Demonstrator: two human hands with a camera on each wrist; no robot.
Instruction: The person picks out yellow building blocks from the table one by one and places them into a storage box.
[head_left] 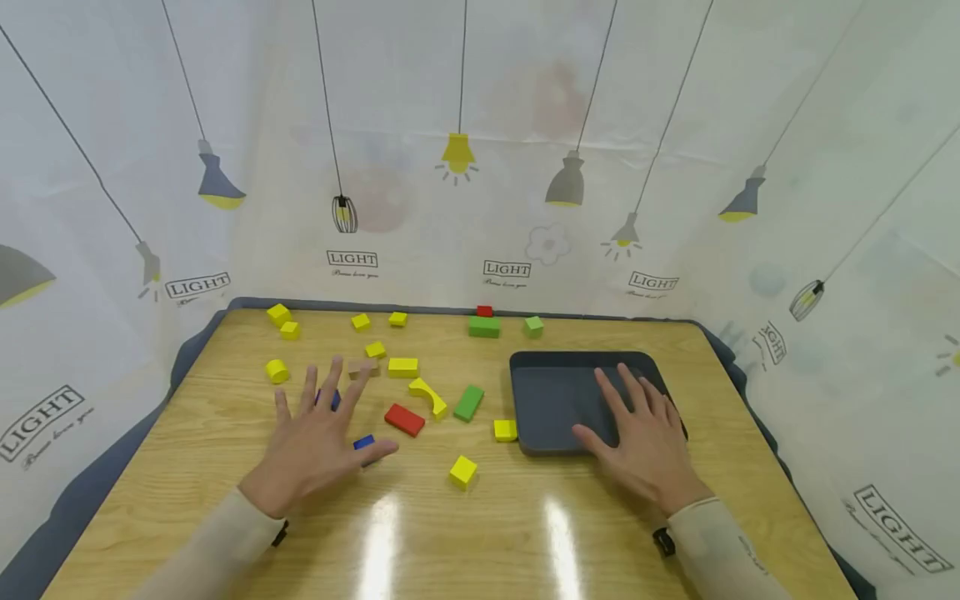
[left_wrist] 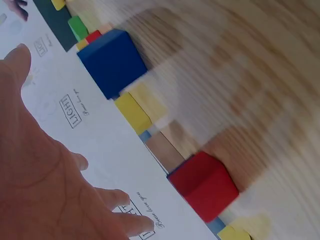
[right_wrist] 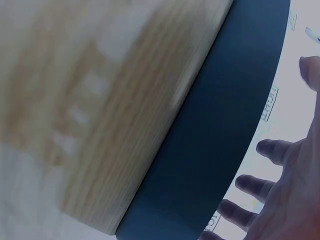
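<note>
My left hand [head_left: 313,450] hovers palm down with spread fingers above the left part of the table, holding nothing. Two blue blocks [head_left: 363,442] show partly from behind it, one by the thumb and one between the fingers. A wooden-coloured block [head_left: 364,368] lies beyond its fingertips. In the left wrist view, a blue block [left_wrist: 114,64] and a red block [left_wrist: 205,186] stand beside the palm. My right hand [head_left: 648,450], fingers spread and also holding nothing, is over the right side of a dark shallow tray [head_left: 551,404], whose wall [right_wrist: 205,125] fills much of the right wrist view.
Between the hands lie a red block [head_left: 405,420], a yellow arch [head_left: 429,398], a green block [head_left: 468,403] and yellow cubes [head_left: 463,472], one of them [head_left: 505,431] against the tray. Several yellow blocks [head_left: 278,314] and green ones [head_left: 483,327] sit near the back edge, before a printed curtain [head_left: 420,225].
</note>
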